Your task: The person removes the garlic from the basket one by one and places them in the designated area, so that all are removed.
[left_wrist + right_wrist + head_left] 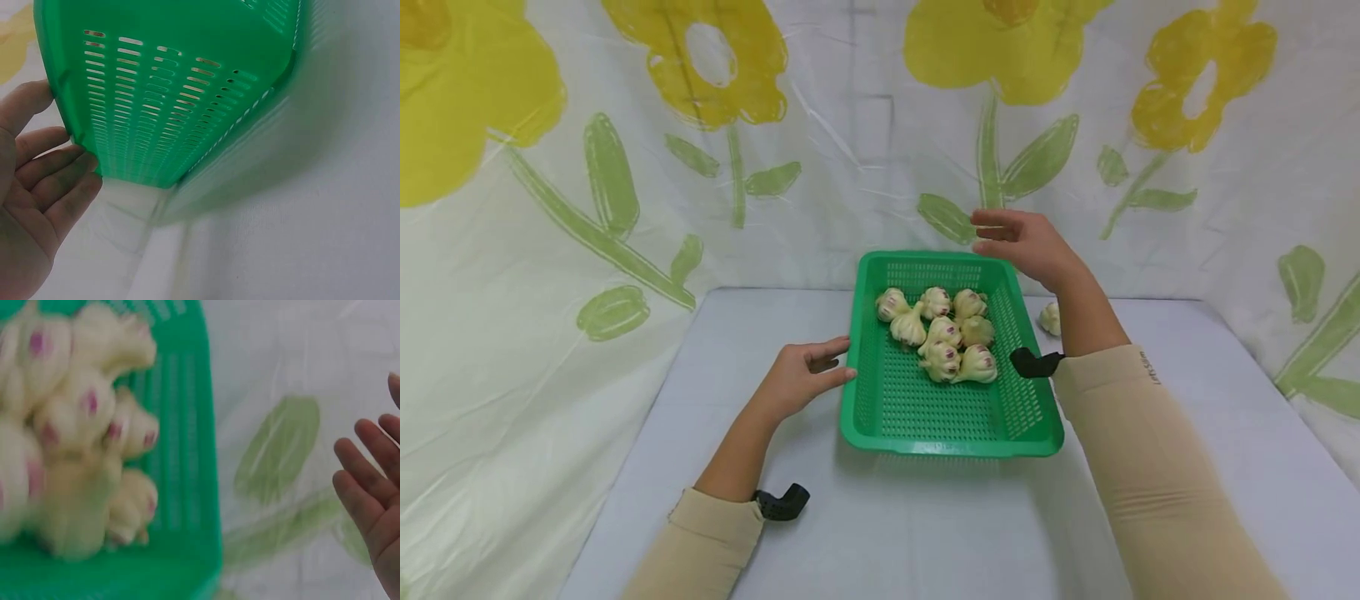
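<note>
A green plastic basket (pixel 955 447) with slotted walls holds several garlic bulbs (pixel 977 364), grouped toward its far and right parts. My left hand (pixel 805 375) is at the basket's left side, fingertips and thumb right at the rim. In the left wrist view its loosely bent fingers (pixel 59 178) meet the edge of the slotted wall (pixel 150 94). Above the far right corner, my right hand (pixel 1018 242) is raised with nothing in it. Its fingers (pixel 365 465) are extended and spread, apart from the basket, in the right wrist view.
One loose garlic bulb (pixel 1051 318) lies on the white table (pixel 775 550), right of the basket, next to my right forearm. A white sheet (pixel 850 200) with yellow flowers hangs behind the table. Black wrist cameras (pixel 782 502) sit at both cuffs.
</note>
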Motion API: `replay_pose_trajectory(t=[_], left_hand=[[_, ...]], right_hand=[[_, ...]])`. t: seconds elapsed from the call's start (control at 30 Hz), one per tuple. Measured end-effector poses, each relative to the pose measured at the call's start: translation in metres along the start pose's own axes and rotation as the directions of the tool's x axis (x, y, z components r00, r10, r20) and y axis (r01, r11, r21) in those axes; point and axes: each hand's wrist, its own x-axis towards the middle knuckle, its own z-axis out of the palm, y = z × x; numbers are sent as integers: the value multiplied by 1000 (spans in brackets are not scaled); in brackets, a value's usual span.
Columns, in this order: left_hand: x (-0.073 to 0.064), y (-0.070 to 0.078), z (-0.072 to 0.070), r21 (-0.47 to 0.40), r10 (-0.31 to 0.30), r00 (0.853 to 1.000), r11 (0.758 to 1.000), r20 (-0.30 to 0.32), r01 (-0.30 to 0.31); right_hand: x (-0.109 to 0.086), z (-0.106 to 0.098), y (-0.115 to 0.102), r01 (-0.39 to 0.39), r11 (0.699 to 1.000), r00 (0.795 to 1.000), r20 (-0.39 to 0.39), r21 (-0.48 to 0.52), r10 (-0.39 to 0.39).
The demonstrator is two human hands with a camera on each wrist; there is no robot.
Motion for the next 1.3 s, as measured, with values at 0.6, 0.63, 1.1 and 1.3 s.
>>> replay_pose_trajectory(t=[0.6,0.63,1.1,1.3], left_hand=[[0,2,1,-15,-5,1000,1000,-3,5],[0,2,1,-17,-3,1000,1000,-3,3],[0,5,-1,-38,-20,1000,999,5,20],[1,1,-1,-31,-1,1000,1000,4,1]], right_hand=[[32,85,1,65,994,980,184,87,-80],[33,88,4,52,996,979,195,78,-66],[34,109,11,27,961,922,379,-275,83],[37,117,18,-37,943,920,357,-330,161]])
